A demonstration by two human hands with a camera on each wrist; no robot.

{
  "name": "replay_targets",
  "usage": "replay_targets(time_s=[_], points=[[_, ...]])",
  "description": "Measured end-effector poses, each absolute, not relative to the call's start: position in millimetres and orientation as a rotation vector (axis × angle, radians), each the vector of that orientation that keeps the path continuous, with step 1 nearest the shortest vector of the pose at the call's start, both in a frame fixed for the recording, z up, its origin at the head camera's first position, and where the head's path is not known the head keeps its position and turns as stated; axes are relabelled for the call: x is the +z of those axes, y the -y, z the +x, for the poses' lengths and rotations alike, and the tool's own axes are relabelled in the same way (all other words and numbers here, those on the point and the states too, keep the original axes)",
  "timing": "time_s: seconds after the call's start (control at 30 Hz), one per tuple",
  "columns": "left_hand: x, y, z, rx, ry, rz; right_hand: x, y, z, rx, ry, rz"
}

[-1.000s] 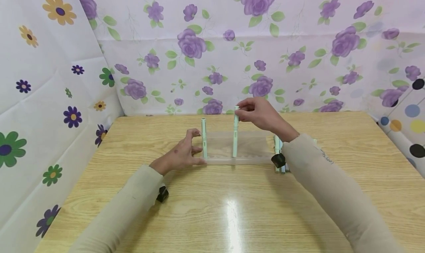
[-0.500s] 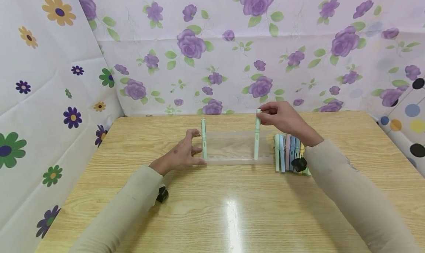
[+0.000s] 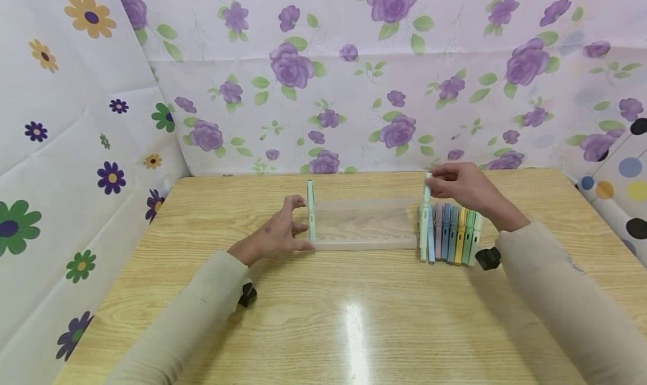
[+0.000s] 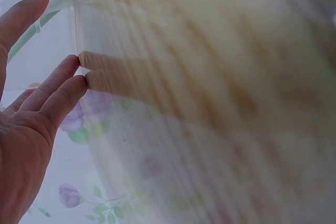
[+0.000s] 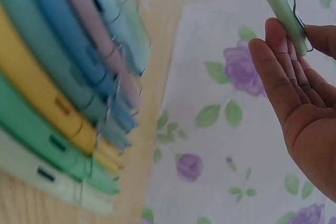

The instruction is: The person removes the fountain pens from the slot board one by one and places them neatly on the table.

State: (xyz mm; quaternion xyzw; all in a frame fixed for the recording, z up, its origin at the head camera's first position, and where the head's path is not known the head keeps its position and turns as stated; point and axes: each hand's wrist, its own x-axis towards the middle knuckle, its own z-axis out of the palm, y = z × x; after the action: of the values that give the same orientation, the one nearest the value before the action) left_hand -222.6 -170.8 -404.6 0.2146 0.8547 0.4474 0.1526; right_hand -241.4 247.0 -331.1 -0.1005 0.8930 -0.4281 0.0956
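Note:
My right hand pinches the top end of a pale green capped pen. It holds the pen upright just past the right end of a clear plastic pen rack, overlapping the nearest pens in the head view. In the right wrist view the pen's wire clip lies by the thumb. My left hand holds the rack's left end, thumb at the front and fingers behind. Another pale green pen stands upright there. Left fingertips show beside a blurred, reflecting surface in the left wrist view.
Right of the rack lies a row of capped pens, among them a yellow pen, a green pen and a blue pen. The wooden table runs back to a flowered cloth.
My right hand has carried the upright pale green pen rightward along the rack and past its right end, uncovering the row of pens. My left hand has stayed in place.

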Motion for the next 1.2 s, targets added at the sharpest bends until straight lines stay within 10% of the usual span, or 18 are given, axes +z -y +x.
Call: replay_targets(time_s=[1.2], points=[[-405,171,-223,1.285,-2.459,0.598,-374,-359,-228,-1.134,-2.613,-0.019]])
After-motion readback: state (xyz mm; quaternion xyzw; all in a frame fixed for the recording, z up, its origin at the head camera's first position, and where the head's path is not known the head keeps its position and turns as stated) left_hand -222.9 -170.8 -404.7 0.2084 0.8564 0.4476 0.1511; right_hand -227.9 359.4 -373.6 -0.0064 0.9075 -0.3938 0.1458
